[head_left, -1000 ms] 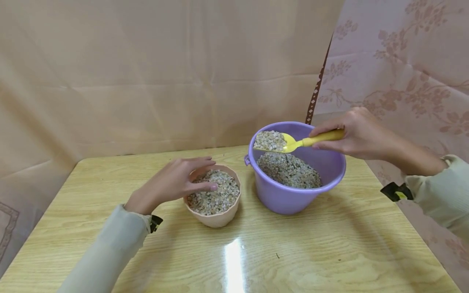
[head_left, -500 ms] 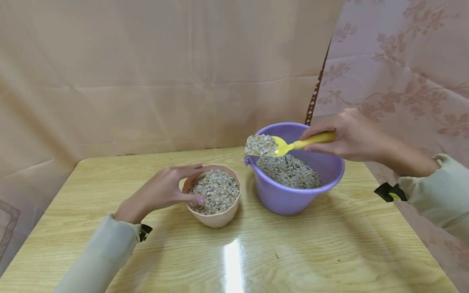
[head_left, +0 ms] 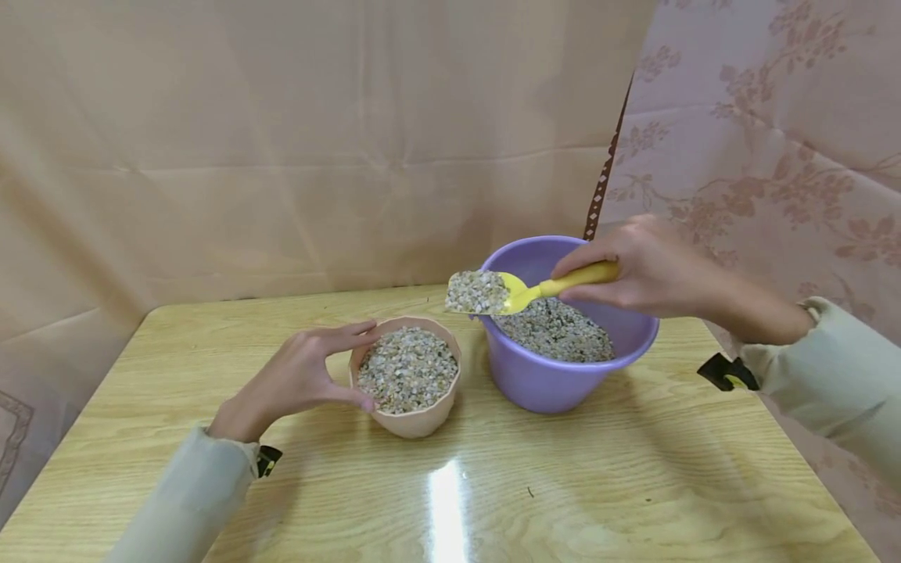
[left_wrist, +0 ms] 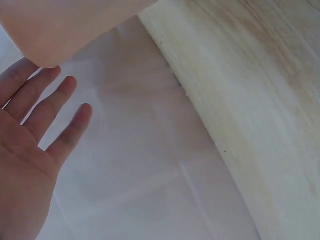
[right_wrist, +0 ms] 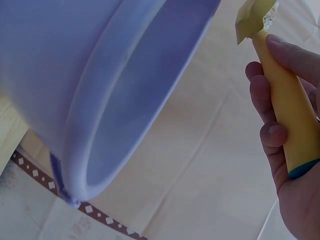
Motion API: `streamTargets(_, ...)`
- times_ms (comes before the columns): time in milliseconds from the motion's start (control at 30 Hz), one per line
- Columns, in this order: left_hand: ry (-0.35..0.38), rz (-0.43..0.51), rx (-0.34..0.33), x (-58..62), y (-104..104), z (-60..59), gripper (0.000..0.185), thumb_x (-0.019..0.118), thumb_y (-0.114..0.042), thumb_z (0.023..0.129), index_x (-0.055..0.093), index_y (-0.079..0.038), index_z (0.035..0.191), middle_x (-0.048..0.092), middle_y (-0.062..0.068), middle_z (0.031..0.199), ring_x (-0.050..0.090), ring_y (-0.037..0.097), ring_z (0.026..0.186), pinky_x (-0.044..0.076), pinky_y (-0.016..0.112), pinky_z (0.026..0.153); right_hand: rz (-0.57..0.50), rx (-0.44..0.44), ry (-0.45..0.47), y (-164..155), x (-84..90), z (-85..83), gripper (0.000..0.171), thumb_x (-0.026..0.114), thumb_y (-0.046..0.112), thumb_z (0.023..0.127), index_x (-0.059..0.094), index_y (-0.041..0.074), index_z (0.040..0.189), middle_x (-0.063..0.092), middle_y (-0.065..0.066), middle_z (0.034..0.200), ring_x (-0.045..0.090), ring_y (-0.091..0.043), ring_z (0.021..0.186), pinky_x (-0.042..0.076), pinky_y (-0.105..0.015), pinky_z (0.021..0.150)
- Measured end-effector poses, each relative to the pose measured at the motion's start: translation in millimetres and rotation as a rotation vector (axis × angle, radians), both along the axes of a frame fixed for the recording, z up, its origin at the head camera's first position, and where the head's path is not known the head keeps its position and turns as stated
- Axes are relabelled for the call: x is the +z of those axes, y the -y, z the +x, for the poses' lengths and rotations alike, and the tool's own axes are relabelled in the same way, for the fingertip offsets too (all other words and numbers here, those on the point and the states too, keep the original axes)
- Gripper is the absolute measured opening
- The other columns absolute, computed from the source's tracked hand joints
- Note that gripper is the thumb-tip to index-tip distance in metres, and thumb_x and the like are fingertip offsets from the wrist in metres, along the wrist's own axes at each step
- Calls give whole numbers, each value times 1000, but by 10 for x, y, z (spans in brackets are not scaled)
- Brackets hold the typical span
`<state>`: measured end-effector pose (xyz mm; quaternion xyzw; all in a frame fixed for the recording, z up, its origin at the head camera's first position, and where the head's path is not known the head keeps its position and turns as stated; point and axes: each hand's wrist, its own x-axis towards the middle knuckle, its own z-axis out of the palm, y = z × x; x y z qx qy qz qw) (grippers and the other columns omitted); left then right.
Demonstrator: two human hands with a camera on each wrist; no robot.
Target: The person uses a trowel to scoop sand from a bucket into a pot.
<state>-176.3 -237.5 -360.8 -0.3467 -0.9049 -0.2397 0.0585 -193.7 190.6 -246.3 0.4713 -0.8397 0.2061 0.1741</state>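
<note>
Just now, the yellow plastic scoop [head_left: 522, 294], piled with small pale stones [head_left: 477, 292], is between the two hands. It is up over the left rim of the round purple plastic bucket [head_left: 549, 387], toward the table's far edge. The right hand [head_left: 651, 266] holds its handle between thumb and fingers. The left hand [head_left: 299, 371] is spread wide at the left side of the round peach bowl [head_left: 415, 424] on the yellowish wood-look table [head_left: 584, 485]; you cannot tell how firmly it touches. The right wrist view shows the handle's blue-green end [right_wrist: 302, 169], which the head view hides. Only the head view shows stones inside the bowl.
</note>
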Motion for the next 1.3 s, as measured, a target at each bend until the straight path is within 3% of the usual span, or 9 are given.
streamTargets(200,-102,57,-25,-86,62,4,84,89,-55,57,70,-12,127,63,3,135,65,30,114,56,49,83,5,29,37,100,-22,1,24,88,15,73,80,17,96,71,14,75,51,6,53,41,-14,47)
streamTargets(367,-161,83,-42,-110,63,9,80,91,-51,54,73,-8,120,65,6,131,65,31,114,55,52,86,1,68,43,187,-51,1,24,88,15,73,80,16,96,74,11,80,55,6,55,44,-14,49)
streamTargets(500,-156,94,-38,-110,52,15,80,92,-48,52,73,-9,120,66,8,130,64,32,115,54,54,87,29,63,67,263,-66,3,23,88,15,74,80,16,96,74,11,80,56,4,57,46,-18,51)
streamTargets(967,-162,134,-48,-149,53,-4,83,73,-71,62,75,-7,115,67,9,126,66,30,113,52,56,90,126,64,105,506,-111,1,17,85,18,79,80,20,95,70,18,76,49,5,55,44,-27,58)
streamTargets(1300,-141,135,-30,-140,63,-4,81,77,-69,59,76,-10,114,67,7,127,66,29,114,50,56,93,179,73,117,701,-97,20,15,84,19,79,80,18,94,73,13,78,51,3,54,45,-24,55)
